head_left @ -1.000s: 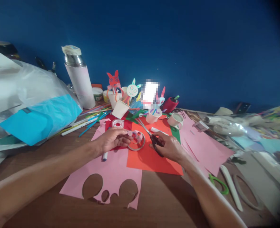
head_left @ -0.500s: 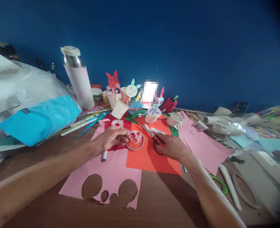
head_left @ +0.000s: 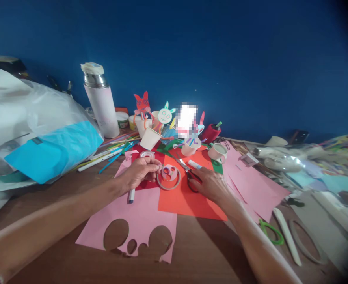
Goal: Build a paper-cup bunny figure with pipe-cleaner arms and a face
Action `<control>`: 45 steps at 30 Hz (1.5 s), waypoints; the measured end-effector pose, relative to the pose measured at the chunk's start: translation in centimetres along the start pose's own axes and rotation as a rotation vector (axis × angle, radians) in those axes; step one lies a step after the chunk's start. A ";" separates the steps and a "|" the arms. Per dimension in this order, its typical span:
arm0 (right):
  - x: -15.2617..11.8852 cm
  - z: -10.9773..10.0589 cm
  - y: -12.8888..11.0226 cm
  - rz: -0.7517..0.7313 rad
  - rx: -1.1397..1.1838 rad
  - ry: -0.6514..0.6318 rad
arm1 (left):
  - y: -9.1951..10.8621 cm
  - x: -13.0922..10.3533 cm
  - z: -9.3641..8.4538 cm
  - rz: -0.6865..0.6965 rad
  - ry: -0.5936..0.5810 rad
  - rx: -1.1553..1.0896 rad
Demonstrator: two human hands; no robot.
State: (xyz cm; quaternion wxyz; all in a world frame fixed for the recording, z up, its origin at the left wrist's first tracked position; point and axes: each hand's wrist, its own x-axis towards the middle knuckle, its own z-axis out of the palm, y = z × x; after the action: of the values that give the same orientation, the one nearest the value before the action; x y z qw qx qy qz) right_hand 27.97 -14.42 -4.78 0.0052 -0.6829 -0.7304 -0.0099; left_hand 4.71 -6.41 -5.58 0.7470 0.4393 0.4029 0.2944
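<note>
My left hand [head_left: 144,171] is pinched closed at the fingertips. A tiny piece may be between them, too small to make out. Just right of those fingertips, a thin grey ring [head_left: 168,187] lies round a pink paper disc [head_left: 169,178] with cut-out holes. My right hand [head_left: 211,181] rests over the handles of the scissors [head_left: 188,170], whose blades point away to the upper left, low over an orange sheet [head_left: 188,203]. Beyond the left hand sits a white tape roll [head_left: 147,154], and below it a marker [head_left: 131,196].
Pink paper with cut-out holes [head_left: 138,215] lies in front. Paper cups with puppets [head_left: 150,138], a mug [head_left: 218,152] and a flask [head_left: 101,106] stand behind. A plastic bag [head_left: 43,106] bulges at left; green scissors [head_left: 272,232] lie at right.
My right hand has shifted slightly left and down with the scissors, which now look flatter against the orange sheet. The left hand keeps its pinch near the ring. The whole view has shifted slightly.
</note>
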 end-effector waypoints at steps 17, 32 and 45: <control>-0.5 2.7 -5.7 -0.435 0.531 0.464 | -1.7 -1.0 0.9 -0.015 -0.330 0.098; -0.3 3.1 -6.5 -0.023 1.043 0.230 | -1.6 -1.3 0.9 0.116 -0.260 0.348; -0.3 2.6 -6.9 0.082 1.275 0.116 | -1.3 -1.3 0.8 0.079 -0.258 0.359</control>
State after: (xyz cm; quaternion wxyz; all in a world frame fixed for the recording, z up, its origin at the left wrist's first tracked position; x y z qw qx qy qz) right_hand 21.17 -15.10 -7.42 0.4502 -0.5713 -0.5649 0.3897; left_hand 4.86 -8.31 -6.12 0.6901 0.6145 0.3325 0.1887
